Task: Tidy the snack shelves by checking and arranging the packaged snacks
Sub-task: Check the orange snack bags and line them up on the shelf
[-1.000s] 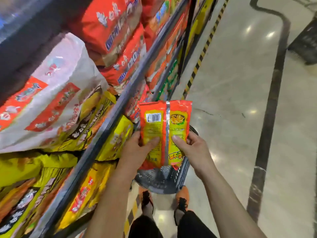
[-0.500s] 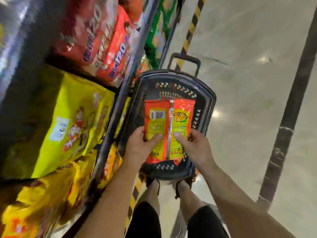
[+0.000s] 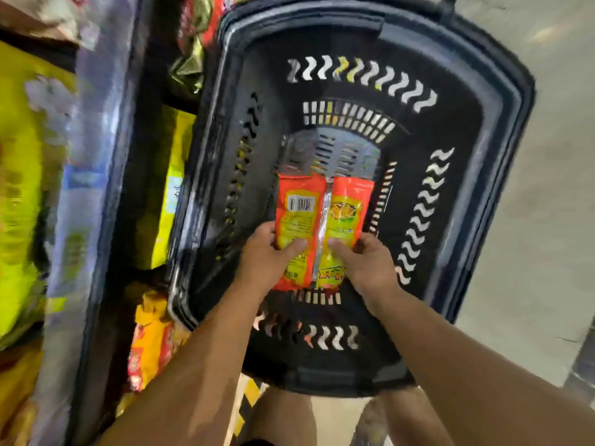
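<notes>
An orange and yellow snack packet [image 3: 322,214] shows its back side, with a barcode and a silver seam down the middle. My left hand [image 3: 267,255] grips its lower left edge, thumb on the front. My right hand [image 3: 367,262] grips the lower right edge the same way. The packet hangs over the inside of a dark plastic shopping basket [image 3: 483,130] that stands on the floor below me. The basket holds nothing else that I can see.
The snack shelves run down the left, with a grey shelf rail [image 3: 93,188]. Large yellow bags [image 3: 19,188] and a yellow and red bag [image 3: 151,342] fill them, blurred. Pale polished floor [image 3: 553,220] lies to the right. My legs show below the basket.
My view has tilted down and closer to the basket, which now fills the frame. Both hands have kept their hold and carried the packet lower, over the basket's inside.
</notes>
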`<state>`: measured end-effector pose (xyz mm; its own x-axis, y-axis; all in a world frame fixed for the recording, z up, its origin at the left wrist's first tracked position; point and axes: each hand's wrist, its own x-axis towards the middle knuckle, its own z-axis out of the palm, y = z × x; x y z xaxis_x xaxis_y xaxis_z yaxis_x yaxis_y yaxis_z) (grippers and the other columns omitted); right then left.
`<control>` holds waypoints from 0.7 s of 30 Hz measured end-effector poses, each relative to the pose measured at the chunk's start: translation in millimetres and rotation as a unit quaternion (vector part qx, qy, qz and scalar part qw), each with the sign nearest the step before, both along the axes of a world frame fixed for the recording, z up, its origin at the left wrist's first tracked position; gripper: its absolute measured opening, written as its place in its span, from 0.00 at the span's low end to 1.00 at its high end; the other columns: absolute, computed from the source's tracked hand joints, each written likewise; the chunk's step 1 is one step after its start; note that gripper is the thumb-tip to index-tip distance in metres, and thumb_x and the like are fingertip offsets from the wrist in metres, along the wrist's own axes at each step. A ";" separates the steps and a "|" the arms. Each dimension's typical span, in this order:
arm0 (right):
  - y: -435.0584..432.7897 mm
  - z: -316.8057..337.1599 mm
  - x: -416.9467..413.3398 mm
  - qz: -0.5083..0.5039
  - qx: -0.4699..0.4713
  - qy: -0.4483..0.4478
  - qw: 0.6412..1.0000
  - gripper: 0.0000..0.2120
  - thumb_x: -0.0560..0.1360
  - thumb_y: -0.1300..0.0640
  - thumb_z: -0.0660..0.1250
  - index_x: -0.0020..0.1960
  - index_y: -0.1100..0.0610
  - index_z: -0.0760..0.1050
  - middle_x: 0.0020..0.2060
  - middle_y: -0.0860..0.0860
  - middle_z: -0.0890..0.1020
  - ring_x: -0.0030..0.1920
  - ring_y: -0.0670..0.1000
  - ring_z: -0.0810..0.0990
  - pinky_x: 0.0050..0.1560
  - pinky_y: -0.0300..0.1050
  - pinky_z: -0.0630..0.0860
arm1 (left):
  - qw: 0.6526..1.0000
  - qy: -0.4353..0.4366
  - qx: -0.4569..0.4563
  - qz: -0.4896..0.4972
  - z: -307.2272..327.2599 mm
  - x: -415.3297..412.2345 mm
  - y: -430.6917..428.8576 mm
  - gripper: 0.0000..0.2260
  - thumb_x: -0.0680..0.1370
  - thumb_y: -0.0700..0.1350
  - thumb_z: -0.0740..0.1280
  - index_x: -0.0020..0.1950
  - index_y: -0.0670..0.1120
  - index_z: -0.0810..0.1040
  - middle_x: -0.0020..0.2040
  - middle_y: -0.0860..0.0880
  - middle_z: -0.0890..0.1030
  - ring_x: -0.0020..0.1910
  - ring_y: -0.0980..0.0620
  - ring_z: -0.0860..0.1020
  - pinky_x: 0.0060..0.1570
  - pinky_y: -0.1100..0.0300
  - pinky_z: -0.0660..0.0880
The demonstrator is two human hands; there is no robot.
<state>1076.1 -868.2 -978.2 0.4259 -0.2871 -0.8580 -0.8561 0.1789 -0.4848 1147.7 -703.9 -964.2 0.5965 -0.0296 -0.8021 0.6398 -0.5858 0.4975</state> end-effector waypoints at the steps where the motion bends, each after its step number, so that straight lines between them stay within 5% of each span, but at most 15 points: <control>1: 4.0 -16.9 -0.3 -0.002 -0.006 0.011 1.000 0.16 0.75 0.46 0.78 0.57 0.53 0.82 0.49 0.49 0.88 0.50 0.52 0.88 0.58 0.56 0.84 | 1.000 -0.004 0.011 -0.007 -18.7 -0.3 1.7 0.15 0.76 0.45 0.79 0.60 0.49 0.80 0.50 0.54 0.86 0.49 0.56 0.85 0.57 0.50 0.83; 5: 16.8 -71.5 3.6 -0.019 -0.006 0.050 0.999 0.14 0.78 0.51 0.76 0.60 0.55 0.80 0.48 0.47 0.86 0.47 0.49 0.85 0.59 0.50 0.81 | 0.999 -0.014 0.045 -0.012 -92.1 -6.7 6.8 0.20 0.65 0.60 0.77 0.54 0.54 0.83 0.49 0.51 0.88 0.50 0.49 0.87 0.56 0.45 0.83; 8: 22.7 -102.5 5.9 -0.035 -0.015 0.072 0.997 0.15 0.79 0.56 0.74 0.64 0.59 0.79 0.52 0.51 0.85 0.48 0.50 0.82 0.50 0.41 0.77 | 0.998 -0.004 0.059 -0.004 -129.7 -11.3 5.8 0.23 0.64 0.59 0.77 0.55 0.50 0.83 0.50 0.47 0.89 0.50 0.46 0.87 0.55 0.44 0.83; 14: 33.3 -144.8 -1.0 0.010 -0.067 0.129 0.989 0.21 0.76 0.44 0.76 0.64 0.52 0.80 0.57 0.51 0.86 0.57 0.56 0.84 0.64 0.52 0.79 | 0.997 0.029 0.070 -0.001 -163.4 -16.8 9.0 0.15 0.74 0.48 0.80 0.59 0.51 0.82 0.51 0.49 0.87 0.52 0.46 0.86 0.58 0.44 0.83; 21: 32.0 -163.5 -6.5 -0.018 -0.038 0.160 0.986 0.13 0.78 0.46 0.75 0.60 0.49 0.79 0.53 0.49 0.84 0.56 0.55 0.83 0.64 0.56 0.78 | 0.995 0.063 0.074 -0.029 -174.9 -14.7 9.3 0.23 0.77 0.52 0.77 0.70 0.50 0.77 0.58 0.51 0.85 0.54 0.50 0.85 0.58 0.47 0.83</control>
